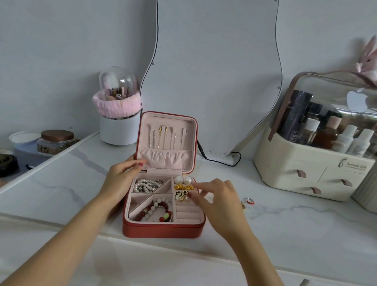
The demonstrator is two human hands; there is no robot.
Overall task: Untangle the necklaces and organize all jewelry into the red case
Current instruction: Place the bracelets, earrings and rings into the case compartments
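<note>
Open case (163,230) at the worktop's (289,233) front edge, mirror (213,64) behind it against the wall, brush holder (118,127) behind-left, drawer organiser (313,171) at the back right, ring (249,201) right of the case, necklaces (167,136) in its lid.

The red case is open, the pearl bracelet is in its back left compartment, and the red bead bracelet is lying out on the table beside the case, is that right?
Not quite. The head view shows the red bead bracelet inside the red case, in a front compartment, not on the table. The rest holds: the case is open and the pearl bracelet is in the back left compartment.
</note>
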